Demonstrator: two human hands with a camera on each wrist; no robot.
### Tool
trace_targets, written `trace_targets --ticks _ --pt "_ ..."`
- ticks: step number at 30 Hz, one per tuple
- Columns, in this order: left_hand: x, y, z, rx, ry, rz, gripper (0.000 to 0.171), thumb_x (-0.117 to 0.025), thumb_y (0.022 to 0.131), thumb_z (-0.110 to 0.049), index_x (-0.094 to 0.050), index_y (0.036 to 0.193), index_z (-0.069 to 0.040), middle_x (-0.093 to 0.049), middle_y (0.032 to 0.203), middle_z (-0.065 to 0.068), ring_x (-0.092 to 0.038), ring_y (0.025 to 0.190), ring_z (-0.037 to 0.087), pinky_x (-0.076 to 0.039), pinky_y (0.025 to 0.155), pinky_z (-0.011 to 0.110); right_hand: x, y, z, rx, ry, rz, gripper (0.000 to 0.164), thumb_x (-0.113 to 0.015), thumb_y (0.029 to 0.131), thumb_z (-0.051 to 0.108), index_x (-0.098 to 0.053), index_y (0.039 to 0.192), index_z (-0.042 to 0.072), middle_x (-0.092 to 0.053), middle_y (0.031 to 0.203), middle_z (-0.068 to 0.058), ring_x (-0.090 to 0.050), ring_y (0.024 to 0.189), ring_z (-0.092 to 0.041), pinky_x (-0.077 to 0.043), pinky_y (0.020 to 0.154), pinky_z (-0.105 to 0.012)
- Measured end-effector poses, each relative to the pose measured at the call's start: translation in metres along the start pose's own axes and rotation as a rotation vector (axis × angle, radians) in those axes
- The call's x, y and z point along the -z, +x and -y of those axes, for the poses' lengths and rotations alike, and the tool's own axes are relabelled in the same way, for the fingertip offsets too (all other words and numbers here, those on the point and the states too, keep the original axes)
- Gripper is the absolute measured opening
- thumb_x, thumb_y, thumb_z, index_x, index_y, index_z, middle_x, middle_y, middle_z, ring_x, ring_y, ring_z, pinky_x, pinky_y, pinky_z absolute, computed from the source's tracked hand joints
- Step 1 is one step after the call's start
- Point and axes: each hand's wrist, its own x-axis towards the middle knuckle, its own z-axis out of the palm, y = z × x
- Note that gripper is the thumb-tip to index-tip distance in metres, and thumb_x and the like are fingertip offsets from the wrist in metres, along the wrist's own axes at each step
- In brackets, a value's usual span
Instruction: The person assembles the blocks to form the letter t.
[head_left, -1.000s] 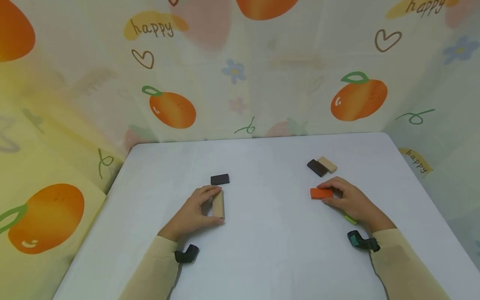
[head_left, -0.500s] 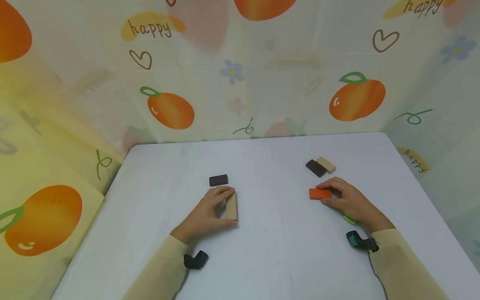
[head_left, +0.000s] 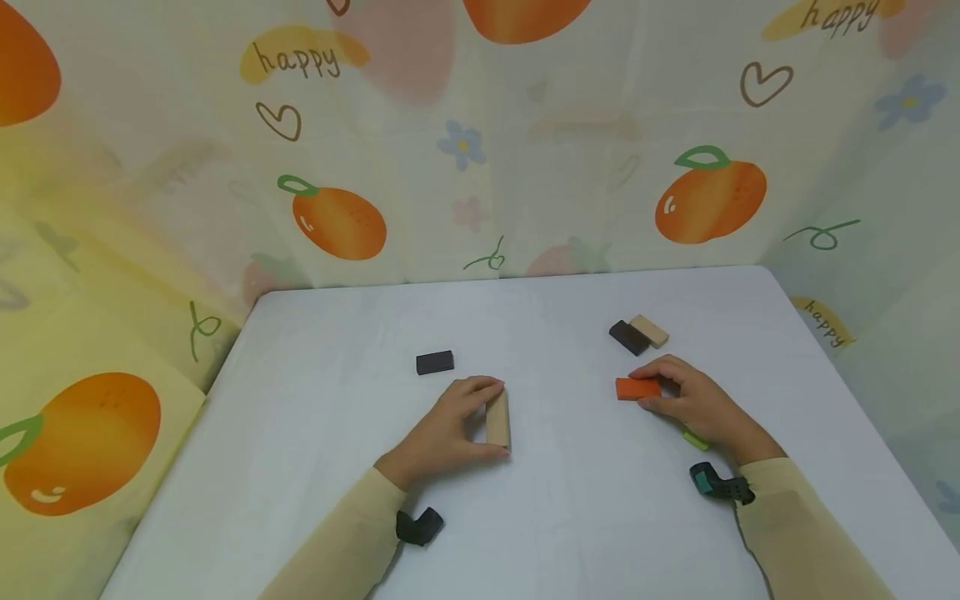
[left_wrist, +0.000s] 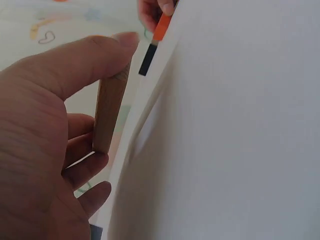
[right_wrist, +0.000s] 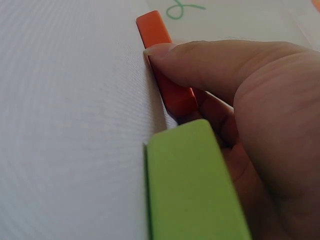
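Between thumb and fingertips, my left hand (head_left: 450,433) pinches a plain wooden block (head_left: 497,421) by its two ends, near the middle of the table. The left wrist view shows the same wooden block (left_wrist: 111,110) from its side. My right hand (head_left: 701,404) holds an orange block (head_left: 636,388) across its long sides, thumb on the near side. Under that wrist, partly covered, lies a green block (head_left: 696,440); in the right wrist view the green block (right_wrist: 192,182) stands out close to the camera, apart from the orange block (right_wrist: 175,92).
A dark block (head_left: 435,362) lies alone behind my left hand. Beyond my right hand, another dark block (head_left: 629,337) touches a pale wooden block (head_left: 649,330). The white table (head_left: 555,517) ends at a printed cloth (head_left: 570,167) at the back.
My left hand has moved to the right with the wooden block in its pinch, away from the lone dark block. The right hand and the orange block stay where they were.
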Motion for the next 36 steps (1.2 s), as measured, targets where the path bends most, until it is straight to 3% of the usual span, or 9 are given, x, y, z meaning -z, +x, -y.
trace_targets --ticks 7,17,24,28,32,36 --pt "-0.011 0.01 -0.009 -0.015 -0.019 0.02 0.091 -0.097 0.086 -0.038 -0.056 0.159 -0.002 -0.052 0.159 0.002 -0.045 0.145 0.022 -0.043 0.12 0.043 0.0 0.0 0.0 0.0 -0.016 0.002 0.034 -0.08 0.102 0.015 -0.073 0.135 0.009 -0.064 0.138 -0.011 -0.055 0.128 -0.033 -0.043 0.113 -0.044" --pt "-0.024 0.024 -0.015 -0.032 -0.023 0.06 0.091 -0.095 0.088 -0.041 -0.054 0.16 -0.003 -0.051 0.16 0.002 -0.043 0.147 0.02 -0.037 0.123 0.043 0.0 0.0 0.002 -0.002 -0.024 -0.004 0.037 -0.081 0.101 0.012 -0.072 0.136 0.006 -0.062 0.142 -0.017 -0.054 0.132 -0.039 -0.04 0.115 -0.065" --pt "-0.034 0.031 -0.016 -0.031 0.052 0.072 0.091 -0.094 0.086 -0.044 -0.056 0.16 -0.007 -0.053 0.159 0.001 -0.044 0.147 0.021 -0.034 0.121 0.05 0.001 -0.001 0.002 0.005 -0.025 -0.005 0.034 -0.082 0.101 0.013 -0.073 0.134 0.009 -0.064 0.138 -0.012 -0.055 0.128 -0.033 -0.044 0.113 -0.052" --pt "-0.038 0.031 -0.017 -0.032 0.12 0.073 0.094 -0.093 0.087 -0.049 -0.054 0.162 -0.009 -0.052 0.16 0.0 -0.043 0.147 0.022 -0.035 0.12 0.051 0.001 0.0 0.001 0.009 -0.029 -0.009 0.035 -0.082 0.1 0.013 -0.073 0.134 0.008 -0.064 0.138 -0.013 -0.055 0.127 -0.034 -0.044 0.113 -0.053" --pt "-0.039 0.027 -0.017 -0.029 0.158 0.052 0.094 -0.092 0.087 -0.053 -0.054 0.162 -0.013 -0.048 0.163 -0.002 -0.04 0.149 0.021 -0.034 0.121 0.05 0.0 0.001 -0.002 0.01 -0.031 -0.006 0.034 -0.082 0.101 0.013 -0.073 0.134 0.009 -0.064 0.137 -0.011 -0.055 0.127 -0.033 -0.044 0.113 -0.05" --pt "-0.037 0.019 -0.015 -0.067 0.169 0.012 0.088 -0.093 0.087 -0.05 -0.058 0.16 -0.015 -0.048 0.165 -0.002 -0.041 0.15 0.022 -0.035 0.122 0.052 -0.001 0.001 -0.003 0.01 -0.03 -0.004 0.033 -0.081 0.101 0.012 -0.073 0.134 0.01 -0.064 0.137 -0.008 -0.055 0.127 -0.03 -0.043 0.112 -0.042"
